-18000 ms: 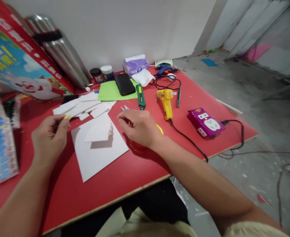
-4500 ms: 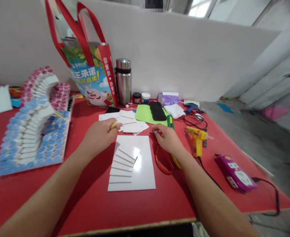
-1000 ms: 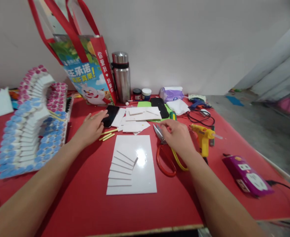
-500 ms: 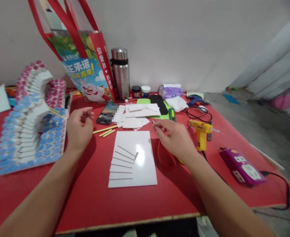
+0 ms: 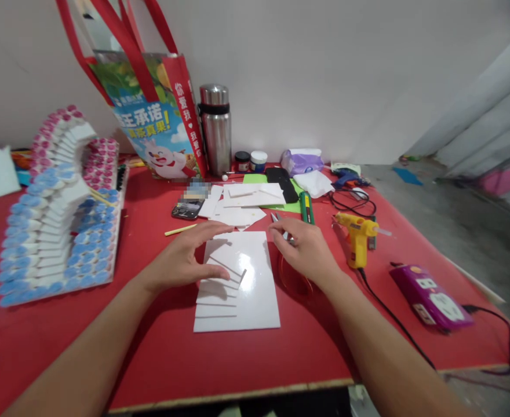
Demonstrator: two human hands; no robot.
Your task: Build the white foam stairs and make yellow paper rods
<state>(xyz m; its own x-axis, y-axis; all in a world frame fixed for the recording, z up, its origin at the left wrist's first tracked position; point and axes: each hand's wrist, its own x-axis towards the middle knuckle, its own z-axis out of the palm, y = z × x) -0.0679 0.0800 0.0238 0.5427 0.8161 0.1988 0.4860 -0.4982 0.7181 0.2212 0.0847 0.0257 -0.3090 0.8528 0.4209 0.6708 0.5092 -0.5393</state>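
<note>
A white board (image 5: 257,307) lies on the red table, with several thin grey-edged strips (image 5: 215,304) fanned across its left half. Over the board's upper left hovers my left hand (image 5: 189,258), open, thumb and fingers apart and nothing visible between them. Just right of the board, my right hand (image 5: 302,243) is closed in a pinch; whatever its fingertips hold, if anything, is hidden. Beneath that hand lies a tool with silver metal tips (image 5: 274,218) and a red looped handle (image 5: 297,282), mostly covered. A yellow stick (image 5: 180,230) shows beyond my left wrist.
Left stands a model with blue and pink rounds (image 5: 59,231). Behind are a shopping bag (image 5: 150,127), steel flask (image 5: 217,133), phone (image 5: 186,208) and white offcuts (image 5: 255,194). At right are a green cutter (image 5: 306,207), yellow glue gun (image 5: 356,237) and purple corded box (image 5: 429,296).
My left hand has moved right, from beside the yellow sticks to above the board, and its fingers have opened. My right hand stays nearly in place, still pinched.
</note>
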